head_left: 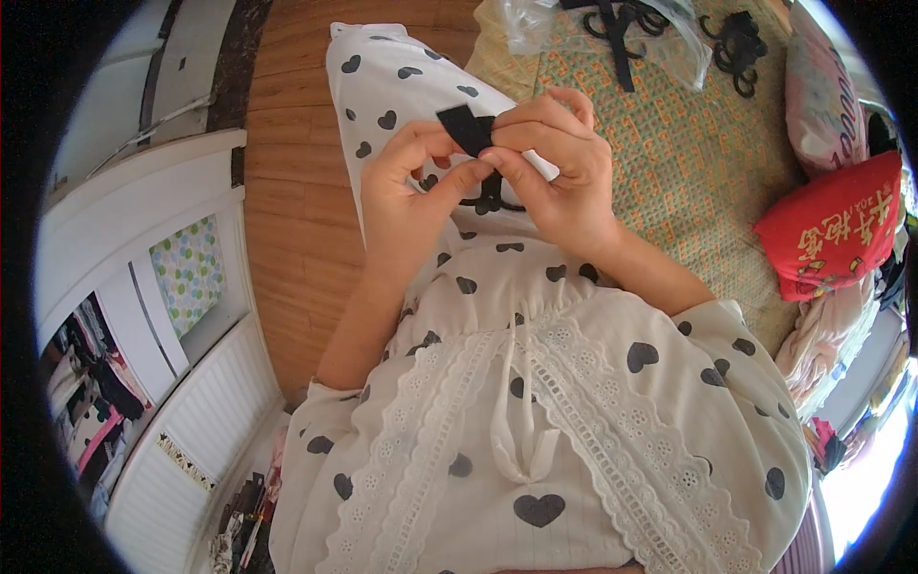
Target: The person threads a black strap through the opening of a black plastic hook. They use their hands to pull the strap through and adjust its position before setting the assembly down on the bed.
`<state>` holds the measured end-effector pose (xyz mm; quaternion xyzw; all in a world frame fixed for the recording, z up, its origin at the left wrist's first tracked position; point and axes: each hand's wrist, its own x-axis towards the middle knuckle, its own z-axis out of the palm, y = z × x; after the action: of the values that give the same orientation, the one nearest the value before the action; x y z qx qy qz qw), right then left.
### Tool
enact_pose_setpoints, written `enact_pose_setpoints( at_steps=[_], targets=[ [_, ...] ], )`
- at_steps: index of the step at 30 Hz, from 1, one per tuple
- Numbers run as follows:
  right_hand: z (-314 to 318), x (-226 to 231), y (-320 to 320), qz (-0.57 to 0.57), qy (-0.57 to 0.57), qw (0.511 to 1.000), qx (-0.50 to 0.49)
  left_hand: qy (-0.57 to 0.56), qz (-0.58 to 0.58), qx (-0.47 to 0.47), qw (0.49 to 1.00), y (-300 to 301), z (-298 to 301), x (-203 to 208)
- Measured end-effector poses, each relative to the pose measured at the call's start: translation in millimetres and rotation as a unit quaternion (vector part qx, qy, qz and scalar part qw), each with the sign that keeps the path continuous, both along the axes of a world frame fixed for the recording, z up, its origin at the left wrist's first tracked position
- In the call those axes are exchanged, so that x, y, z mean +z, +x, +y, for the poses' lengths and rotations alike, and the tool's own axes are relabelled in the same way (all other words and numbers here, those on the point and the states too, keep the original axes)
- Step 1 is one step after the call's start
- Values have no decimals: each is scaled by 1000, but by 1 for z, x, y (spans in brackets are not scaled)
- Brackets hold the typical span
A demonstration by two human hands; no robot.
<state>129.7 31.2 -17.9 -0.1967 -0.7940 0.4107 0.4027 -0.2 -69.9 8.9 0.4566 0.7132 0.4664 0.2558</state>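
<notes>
Both hands meet in front of me, over my lap. My left hand (406, 191) is closed, its thumb and fingers pinching a short, flat black strip (463, 128) from the left. From the right, my right hand (564, 177) also pinches the strip, fingers curled and thumb against it. The strip's upper end slants up to the left, above the fingertips. Below the fingertips a black piece with curved arms (491, 198) shows, partly hidden by the hands. A small white edge (541, 165) sticks out under my right hand's fingers.
Ahead to the right, a patterned yellow-green cover (679, 182) carries a clear plastic bag (679, 38) with black curled pieces, and more black curled pieces (738, 53) beside it. A red cushion (832, 230) lies right. White furniture (172, 287) stands left on the wood floor (296, 191).
</notes>
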Motion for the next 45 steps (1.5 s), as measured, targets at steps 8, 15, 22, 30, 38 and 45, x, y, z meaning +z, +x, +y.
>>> enact_pose_setpoints(
  at_steps=[8,15,22,30,38,45],
  targets=[
    [2,-8,1,88,-56,990,95,-17,-400,23,916,4,-11,7],
    [0,-5,1,77,-56,990,108,-11,-410,51,911,7,-14,10],
    [1,-5,-1,72,-7,993,90,1,-386,56,921,10,-13,9],
    [-3,-2,-13,119,147,979,80,113,-373,78,918,22,-17,4],
    [3,-5,-14,152,283,942,98,123,-473,38,872,13,-22,5],
    [10,-2,-15,142,349,921,102,140,-477,2,868,10,-20,9]
  ],
)
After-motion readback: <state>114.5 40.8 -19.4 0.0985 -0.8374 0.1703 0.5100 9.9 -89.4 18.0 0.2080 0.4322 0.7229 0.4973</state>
